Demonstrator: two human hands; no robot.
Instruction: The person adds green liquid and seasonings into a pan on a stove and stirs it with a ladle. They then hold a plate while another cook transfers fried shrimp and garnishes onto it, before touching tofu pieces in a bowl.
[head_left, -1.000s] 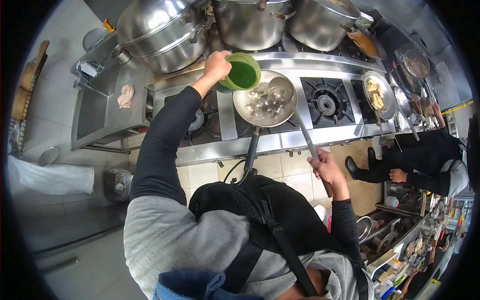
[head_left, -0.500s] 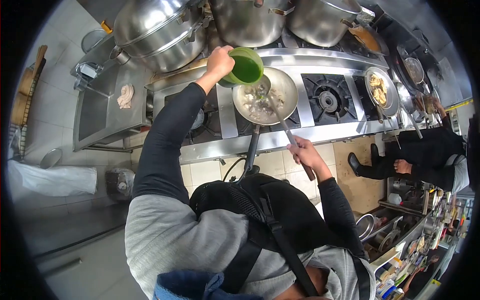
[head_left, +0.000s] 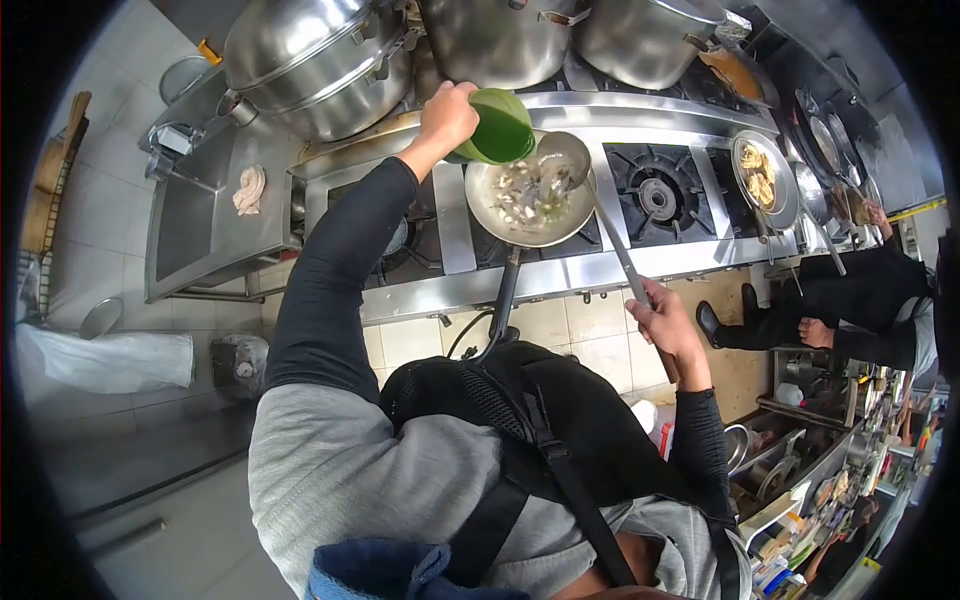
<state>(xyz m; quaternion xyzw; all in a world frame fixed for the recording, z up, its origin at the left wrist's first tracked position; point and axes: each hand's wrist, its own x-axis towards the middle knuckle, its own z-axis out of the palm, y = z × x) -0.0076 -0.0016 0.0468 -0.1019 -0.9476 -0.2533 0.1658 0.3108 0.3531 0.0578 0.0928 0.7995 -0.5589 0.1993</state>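
Head cam: left arm's stretched way out toward the stove [head_left: 640, 261], left hand [head_left: 449, 116] clamped on a green container [head_left: 500, 128] tipped over the pan's [head_left: 577, 221] far-left edge. Right hand [head_left: 668, 325] sits lower, nearer the body, fingers curled snug round the ladle [head_left: 616, 241] handle, bowl at the pan's far-right side. Pan's on the stove, food inside.

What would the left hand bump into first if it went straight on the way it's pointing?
Probably the big middle pot. It's just past the left hand holding the green container, though I can't tell the real gap.
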